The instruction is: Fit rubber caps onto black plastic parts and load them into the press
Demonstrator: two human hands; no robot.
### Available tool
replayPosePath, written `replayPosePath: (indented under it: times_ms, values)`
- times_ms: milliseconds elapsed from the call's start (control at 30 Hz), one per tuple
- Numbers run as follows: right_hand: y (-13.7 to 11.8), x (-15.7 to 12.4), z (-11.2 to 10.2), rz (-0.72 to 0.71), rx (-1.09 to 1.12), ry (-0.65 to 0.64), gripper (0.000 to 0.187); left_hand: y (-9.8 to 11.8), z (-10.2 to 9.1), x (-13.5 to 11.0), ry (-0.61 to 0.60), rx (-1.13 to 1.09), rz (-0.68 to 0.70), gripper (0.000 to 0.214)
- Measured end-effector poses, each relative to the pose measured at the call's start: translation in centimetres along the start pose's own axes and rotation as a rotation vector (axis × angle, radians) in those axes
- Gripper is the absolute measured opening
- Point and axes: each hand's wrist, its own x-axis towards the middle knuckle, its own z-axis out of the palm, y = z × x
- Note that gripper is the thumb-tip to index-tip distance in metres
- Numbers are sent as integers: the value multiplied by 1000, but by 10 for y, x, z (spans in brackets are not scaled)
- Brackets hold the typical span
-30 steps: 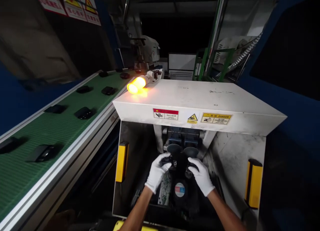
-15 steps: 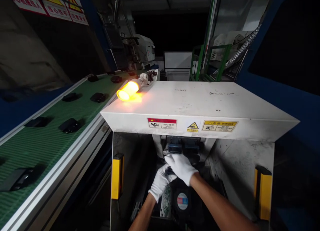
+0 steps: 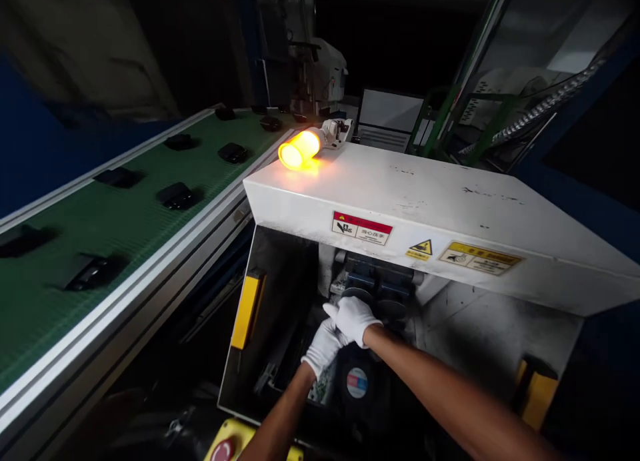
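White-gloved, two hands work inside the machine bay: right hand [image 3: 354,318] lies over left hand [image 3: 324,346], fingers curled on one dark part [image 3: 358,368]; grip not discernible. Two black discs [image 3: 390,309] sit just beyond the fingertips. Two yellow guards [image 3: 247,309] flank the opening.

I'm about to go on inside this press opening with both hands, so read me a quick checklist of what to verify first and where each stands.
1. Gloves on: left hand and right hand both in white gloves, ok.
2. Hands on the dark part under the white cover: right laid over left there, ok; grip itself cannot tell.
3. Amber lamp: lit, not ok for reaching in until its meaning is checked.
4. Warning labels: present, text unreadable, cannot tell.
5. Red stop button: in view at the bottom edge, ok.
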Motion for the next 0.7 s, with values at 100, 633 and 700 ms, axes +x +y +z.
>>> replayPosePath:
  times_ms: [100, 633, 700]
  values:
    - [21, -22, -16, -57, -26, 16, 58, -3, -10, -38, 94, 69, 31, 41]
    - [121, -56, 15, -153, -117, 28, 38, -111, -106, -235, 838, 161, -547, 28]
    - [120, -81, 26, -164, -75, 164, 38, -112, -105, -232, 830, 113, -569, 29]
